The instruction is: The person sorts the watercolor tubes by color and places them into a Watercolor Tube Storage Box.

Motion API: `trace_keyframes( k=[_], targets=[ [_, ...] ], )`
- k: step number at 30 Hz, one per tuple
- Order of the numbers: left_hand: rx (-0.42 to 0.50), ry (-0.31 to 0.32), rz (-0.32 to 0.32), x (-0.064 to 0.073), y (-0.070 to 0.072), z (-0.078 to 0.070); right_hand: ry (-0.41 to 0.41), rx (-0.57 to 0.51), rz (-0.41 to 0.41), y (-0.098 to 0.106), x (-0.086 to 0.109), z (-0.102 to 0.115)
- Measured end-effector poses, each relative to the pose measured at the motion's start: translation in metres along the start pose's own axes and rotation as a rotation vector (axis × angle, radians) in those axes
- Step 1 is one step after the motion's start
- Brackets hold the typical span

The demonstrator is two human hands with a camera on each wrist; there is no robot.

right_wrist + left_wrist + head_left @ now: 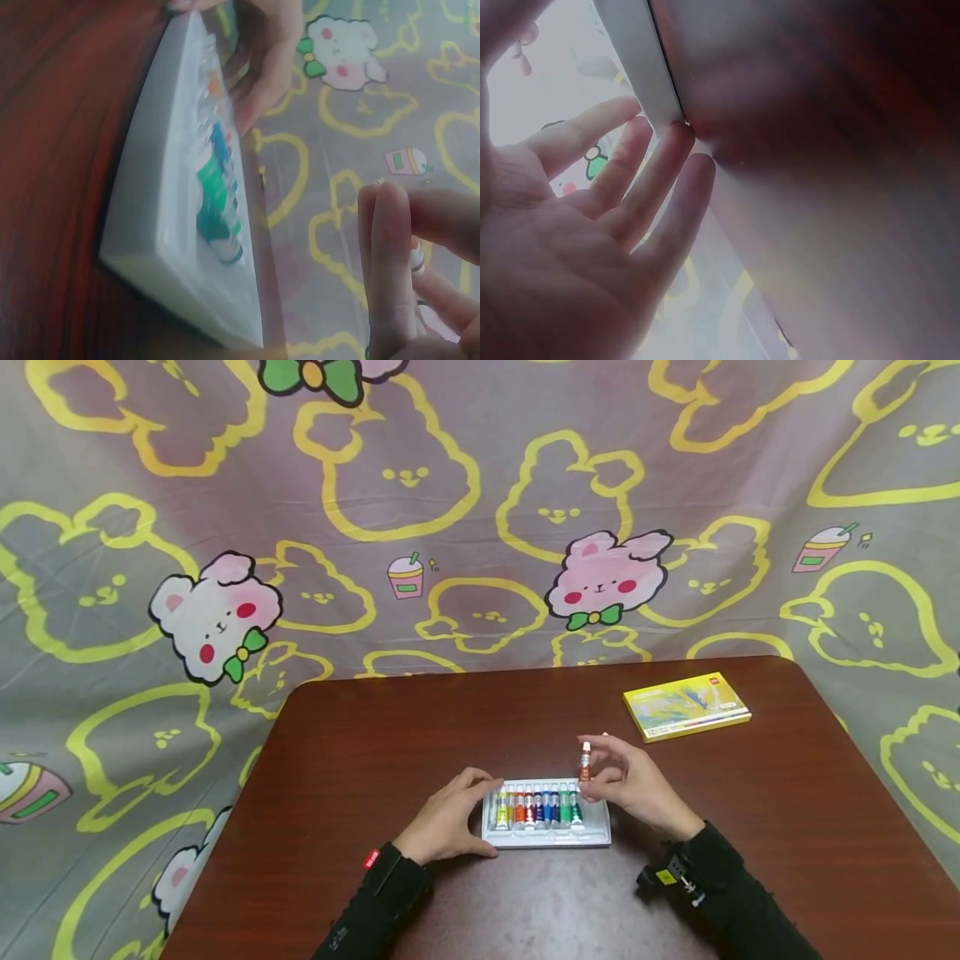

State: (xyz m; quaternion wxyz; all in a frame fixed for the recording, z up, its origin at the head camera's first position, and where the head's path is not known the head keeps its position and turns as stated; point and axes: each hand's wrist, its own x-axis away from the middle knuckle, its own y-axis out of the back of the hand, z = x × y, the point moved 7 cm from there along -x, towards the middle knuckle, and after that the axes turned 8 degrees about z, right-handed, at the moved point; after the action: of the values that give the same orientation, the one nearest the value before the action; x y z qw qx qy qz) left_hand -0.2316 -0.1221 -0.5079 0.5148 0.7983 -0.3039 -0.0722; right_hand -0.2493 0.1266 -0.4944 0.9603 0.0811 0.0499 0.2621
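Note:
A white plastic tray (pixel 551 840) lies on the table with a row of small paint tubes (pixel 546 807) in it, from white and yellow through red and blue to green. My left hand (pixel 447 823) holds the tray's left end, thumb at the near corner and fingers at the far one. In the left wrist view, fingertips (pixel 676 136) touch the tray's edge. Above the tray's far right corner, my right hand (pixel 633 783) pinches a brownish-orange paint tube (pixel 585 763), its white cap upward. In the right wrist view, fingers mostly hide this tube (pixel 417 256).
A flat yellow paint box (pixel 686 707) lies farther back on the right of the brown table (pixel 360 760). Behind the table hangs a patterned cloth (pixel 480 560) with bears and rabbits.

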Motion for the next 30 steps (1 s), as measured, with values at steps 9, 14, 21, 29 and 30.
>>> trace_keyframes(
  k=[9,14,21,29,30],
  targets=[
    [0.004,0.013,0.007,0.001,0.0,0.001,-0.022,0.339,0.04,0.001,0.002,-0.004],
    [0.002,0.018,0.013,0.001,0.0,0.001,-0.004,0.53,0.14,-0.011,0.001,-0.012],
    [-0.006,0.011,0.011,0.0,0.0,0.001,-0.056,0.748,0.082,-0.013,0.001,-0.016],
    [-0.003,0.005,0.011,0.0,0.0,0.001,-0.049,0.929,0.054,-0.012,0.003,-0.014],
    [-0.001,0.005,0.009,0.001,0.001,0.001,-0.049,0.951,0.055,-0.012,0.003,-0.013]
  ],
)
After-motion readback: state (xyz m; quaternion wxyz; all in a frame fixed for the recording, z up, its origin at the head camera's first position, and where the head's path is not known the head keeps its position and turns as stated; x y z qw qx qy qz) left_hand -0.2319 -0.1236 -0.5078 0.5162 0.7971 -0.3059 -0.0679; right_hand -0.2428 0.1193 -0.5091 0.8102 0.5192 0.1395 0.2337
